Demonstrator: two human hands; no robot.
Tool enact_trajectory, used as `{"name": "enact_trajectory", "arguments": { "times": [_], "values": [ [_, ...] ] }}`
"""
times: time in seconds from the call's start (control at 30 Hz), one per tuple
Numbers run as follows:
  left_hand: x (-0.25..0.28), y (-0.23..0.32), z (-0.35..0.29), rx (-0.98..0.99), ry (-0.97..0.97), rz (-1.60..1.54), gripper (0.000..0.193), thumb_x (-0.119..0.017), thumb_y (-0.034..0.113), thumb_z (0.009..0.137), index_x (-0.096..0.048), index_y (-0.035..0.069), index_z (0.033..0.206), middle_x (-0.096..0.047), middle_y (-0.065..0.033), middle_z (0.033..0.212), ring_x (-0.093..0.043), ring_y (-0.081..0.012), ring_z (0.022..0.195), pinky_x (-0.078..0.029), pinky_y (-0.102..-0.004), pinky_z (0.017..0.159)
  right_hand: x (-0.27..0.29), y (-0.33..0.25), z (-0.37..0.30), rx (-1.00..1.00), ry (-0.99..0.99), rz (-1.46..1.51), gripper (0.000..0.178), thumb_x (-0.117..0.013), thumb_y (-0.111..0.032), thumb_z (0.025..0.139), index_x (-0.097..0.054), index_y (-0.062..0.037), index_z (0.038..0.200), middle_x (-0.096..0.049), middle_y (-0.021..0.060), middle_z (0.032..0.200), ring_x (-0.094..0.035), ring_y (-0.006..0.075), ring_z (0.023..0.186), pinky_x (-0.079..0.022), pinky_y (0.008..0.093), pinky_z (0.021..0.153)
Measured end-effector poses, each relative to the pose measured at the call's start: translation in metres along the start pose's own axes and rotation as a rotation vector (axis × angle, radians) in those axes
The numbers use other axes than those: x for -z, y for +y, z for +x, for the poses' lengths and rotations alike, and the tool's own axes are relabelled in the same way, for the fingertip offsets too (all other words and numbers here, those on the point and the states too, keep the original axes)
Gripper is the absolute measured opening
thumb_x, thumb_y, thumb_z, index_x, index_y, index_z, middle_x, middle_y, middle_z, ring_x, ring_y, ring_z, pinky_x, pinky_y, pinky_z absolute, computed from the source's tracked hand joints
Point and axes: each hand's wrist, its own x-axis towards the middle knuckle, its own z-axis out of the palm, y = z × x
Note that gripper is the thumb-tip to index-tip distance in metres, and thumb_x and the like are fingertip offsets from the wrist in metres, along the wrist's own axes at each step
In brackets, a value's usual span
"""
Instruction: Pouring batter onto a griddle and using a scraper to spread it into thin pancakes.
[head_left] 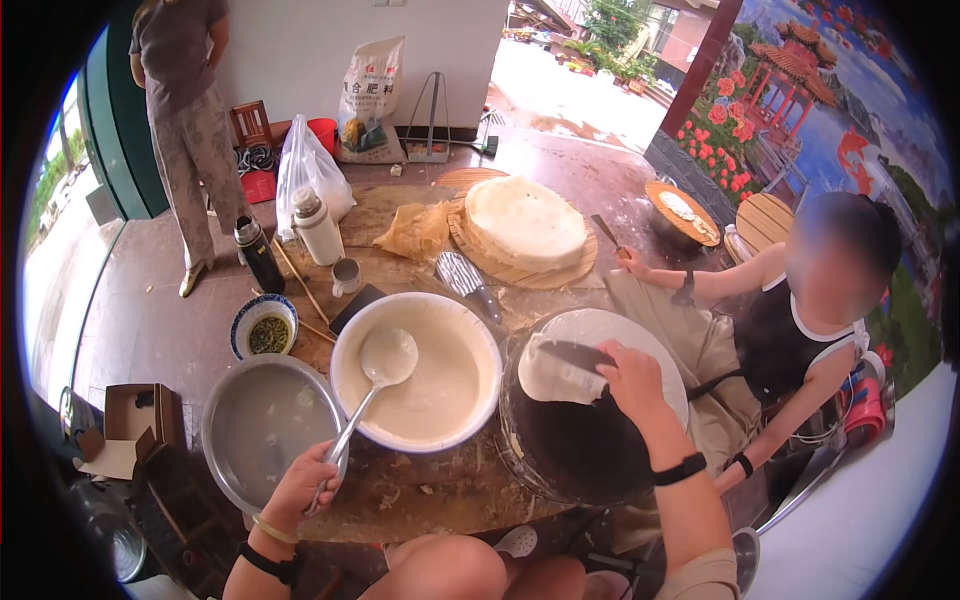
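My left hand is closed round the handle of a metal ladle. Its bowl, coated with pale batter, hangs over a white basin of batter. In my right hand is a flat, dark-bladed scraper, held over a round griddle. Under and beside the blade lies a mass of wet batter. A thin white layer covers the griddle's far and right side, while its near part is bare and dark. The scraper's grip is mostly hidden by my fingers.
A metal bowl of cloudy water stands left of the basin. Beyond lie a stack of flatbreads, a striped cloth, a mug and flasks. At right, a seated person holds a long-bladed tool. Another person stands far left.
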Motion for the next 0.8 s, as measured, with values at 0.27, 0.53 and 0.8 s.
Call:
{"name": "enact_trajectory", "arguments": {
  "times": [0.27, 0.53, 0.8],
  "values": [
    [0.013, -0.009, 0.005, 0.008, 0.114, 0.19, 0.045, -0.05, 0.012, 0.092, -0.044, 0.004, 0.135, -0.054, -0.002, 0.07, -0.049, -0.0089, 0.048, -0.041, -0.0212, 0.042, -0.008, -0.018, -0.017, 0.092, -0.098, -0.145, 0.02, -0.067, -0.011, 0.08, -0.062, -0.0142, 0.099, -0.065, 0.0114, 0.078, -0.064, 0.0313, 0.08, -0.05, 0.0443, 0.071],
    [0.012, -0.01, 0.008, -0.132, 0.311, 0.624, 0.041, -0.062, 0.021, 0.086, -0.057, 0.0, 0.121, -0.059, -0.0052, 0.072, -0.057, -0.0135, 0.057, -0.047, -0.0262, 0.052, -0.012, -0.013, -0.004, 0.117, 0.064, -0.021, 0.022, -0.066, -0.008, 0.077, -0.061, -0.0109, 0.098, -0.065, 0.0128, 0.084, -0.061, 0.0356, 0.084, -0.047, 0.0455, 0.073],
    [-0.001, -0.004, -0.018, -0.169, 0.389, 0.833, 0.05, -0.067, 0.023, 0.081, -0.056, -0.003, 0.122, -0.062, -0.0128, 0.079, -0.062, -0.0227, 0.074, -0.049, -0.0334, 0.07, 0.016, -0.001, -0.051, 0.203, -0.107, -0.061, 0.018, -0.065, -0.009, 0.078, -0.061, -0.0124, 0.095, -0.065, 0.0098, 0.08, -0.064, 0.0309, 0.082, -0.049, 0.0429, 0.071]
  ]
}}
